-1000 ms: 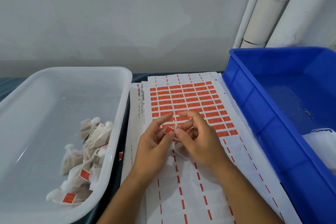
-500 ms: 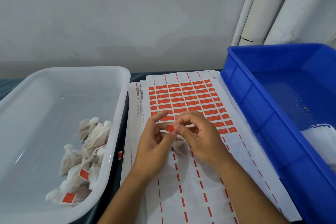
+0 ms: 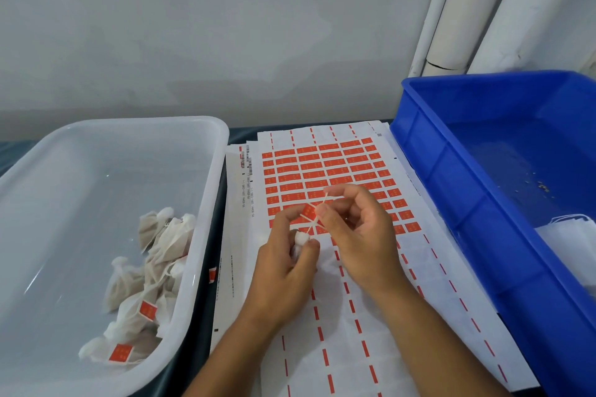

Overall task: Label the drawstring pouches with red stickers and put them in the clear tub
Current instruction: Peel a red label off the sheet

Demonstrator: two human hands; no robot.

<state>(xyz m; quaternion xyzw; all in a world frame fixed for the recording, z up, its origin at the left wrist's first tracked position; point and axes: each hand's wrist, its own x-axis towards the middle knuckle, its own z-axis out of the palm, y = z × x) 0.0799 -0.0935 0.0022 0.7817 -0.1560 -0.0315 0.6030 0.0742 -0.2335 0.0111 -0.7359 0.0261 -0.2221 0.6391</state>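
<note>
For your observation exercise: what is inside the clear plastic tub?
Inside the clear plastic tub, white drawstring pouches lie piled; two show red stickers. Pouches underneath are partly covered.

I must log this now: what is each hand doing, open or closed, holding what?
Left hand: closed, gripping the pouch.
Right hand: closed, pinching the pouch's white drawstring.

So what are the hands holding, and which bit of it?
The left hand grips a small white pouch by its gathered neck. The right hand pinches the pouch's drawstring, pulled up and away from it.
</note>
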